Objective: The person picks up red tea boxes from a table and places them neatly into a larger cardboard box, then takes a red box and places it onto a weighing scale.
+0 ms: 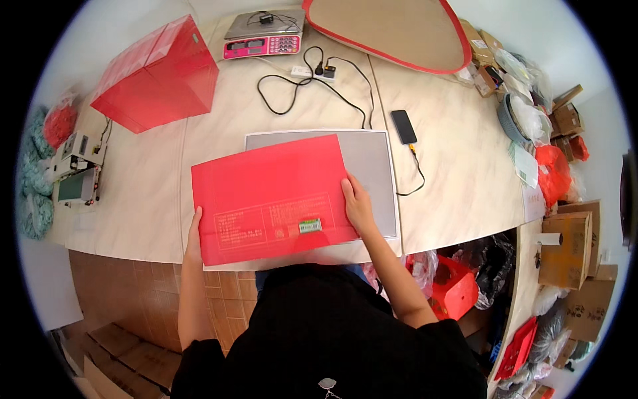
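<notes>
A flat red box (269, 173), with fine gold print and a small green-and-white label on its near part, is held tilted in front of me. My left hand (194, 234) grips its left edge, with most of the fingers hidden behind it. At the right edge, my right hand (359, 205) is closed with the thumb on top. Beneath the box lies a grey rectangular panel (373, 159) with a white frame, partly covered by it. Whether the box touches the panel, I cannot tell.
Red boxes (166, 86) stand stacked at the far left. A pink scale (262, 45), a power strip (312, 73) with black cables and a charging phone (403, 126) lie on the pale table (458, 193). Cartons (565, 249) and bags line the right side.
</notes>
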Tool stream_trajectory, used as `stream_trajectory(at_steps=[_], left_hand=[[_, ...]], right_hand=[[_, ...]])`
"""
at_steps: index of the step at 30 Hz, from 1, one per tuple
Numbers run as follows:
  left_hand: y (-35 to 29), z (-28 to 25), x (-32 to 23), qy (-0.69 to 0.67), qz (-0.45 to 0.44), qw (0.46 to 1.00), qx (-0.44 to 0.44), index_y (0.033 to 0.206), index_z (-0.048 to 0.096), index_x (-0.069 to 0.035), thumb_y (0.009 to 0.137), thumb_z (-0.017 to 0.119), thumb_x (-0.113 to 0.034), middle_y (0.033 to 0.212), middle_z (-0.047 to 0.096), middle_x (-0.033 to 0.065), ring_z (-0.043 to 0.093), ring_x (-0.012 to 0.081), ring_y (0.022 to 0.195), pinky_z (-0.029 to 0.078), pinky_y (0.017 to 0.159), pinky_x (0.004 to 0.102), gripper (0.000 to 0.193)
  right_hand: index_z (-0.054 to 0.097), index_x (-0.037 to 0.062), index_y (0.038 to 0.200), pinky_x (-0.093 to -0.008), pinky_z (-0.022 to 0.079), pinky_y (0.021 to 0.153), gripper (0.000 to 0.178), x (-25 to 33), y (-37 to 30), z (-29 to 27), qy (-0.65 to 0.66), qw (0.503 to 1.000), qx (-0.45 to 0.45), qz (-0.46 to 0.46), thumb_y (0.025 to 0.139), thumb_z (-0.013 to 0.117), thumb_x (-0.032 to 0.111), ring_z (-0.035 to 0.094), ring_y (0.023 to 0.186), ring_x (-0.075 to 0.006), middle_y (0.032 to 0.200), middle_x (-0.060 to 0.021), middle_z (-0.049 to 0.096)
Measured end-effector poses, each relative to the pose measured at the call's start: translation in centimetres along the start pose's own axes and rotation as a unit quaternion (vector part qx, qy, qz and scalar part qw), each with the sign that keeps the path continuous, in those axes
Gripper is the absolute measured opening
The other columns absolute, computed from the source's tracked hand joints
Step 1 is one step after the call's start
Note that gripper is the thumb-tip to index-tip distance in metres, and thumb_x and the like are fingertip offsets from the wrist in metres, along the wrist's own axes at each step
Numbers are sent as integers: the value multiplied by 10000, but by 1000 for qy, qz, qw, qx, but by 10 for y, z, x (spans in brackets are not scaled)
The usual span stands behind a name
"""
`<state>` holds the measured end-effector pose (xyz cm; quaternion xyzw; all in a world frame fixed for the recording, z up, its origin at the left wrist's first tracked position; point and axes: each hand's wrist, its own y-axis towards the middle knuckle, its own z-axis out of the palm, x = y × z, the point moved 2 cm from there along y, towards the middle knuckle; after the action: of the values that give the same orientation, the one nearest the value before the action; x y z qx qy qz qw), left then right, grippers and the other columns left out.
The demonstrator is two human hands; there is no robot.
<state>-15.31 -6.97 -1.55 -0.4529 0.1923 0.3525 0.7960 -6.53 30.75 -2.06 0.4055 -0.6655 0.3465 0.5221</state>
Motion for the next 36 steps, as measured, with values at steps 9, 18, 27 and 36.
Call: stream_trajectory(at_steps=[9, 18, 27, 36], left_hand=[[-24, 26, -12, 97, 190, 977, 7, 1390, 312, -20, 916, 539, -378, 1293, 494, 148, 528, 243, 1143, 473, 940, 389, 636], [-127, 159, -31, 531, 686, 492, 77, 1459, 233, -217, 718, 727, -463, 1333, 349, 140, 414, 272, 1171, 332, 974, 436, 924], [-132, 180, 21, 528, 796, 215, 205, 1396, 165, -535, 848, 519, -578, 1331, 388, -41, 419, 144, 1174, 249, 1085, 448, 654], [-154, 189, 8, 556, 786, 174, 210, 1418, 139, -508, 862, 514, -526, 1386, 355, -65, 382, 139, 1226, 233, 1104, 442, 672]], right_hand=[[505, 23, 1288, -316, 402, 947, 516, -6, 54, -17, 210, 969, 96, 88, 982, 394, 424, 549, 1077, -179, 1186, -71, 595], [402, 61, 1360, -346, 332, 1066, 548, 55, 42, -61, 627, 773, 81, -54, 998, 297, 459, 416, 1249, -223, 1367, -69, 446], [378, 55, 1370, -358, 334, 1065, 550, 17, -63, -108, 693, 715, -45, -81, 998, 301, 452, 418, 1250, -237, 1370, -89, 438], [354, 49, 1380, -369, 335, 1064, 553, -27, -114, -123, 675, 727, -123, -26, 999, 304, 446, 419, 1251, -250, 1372, -109, 431]])
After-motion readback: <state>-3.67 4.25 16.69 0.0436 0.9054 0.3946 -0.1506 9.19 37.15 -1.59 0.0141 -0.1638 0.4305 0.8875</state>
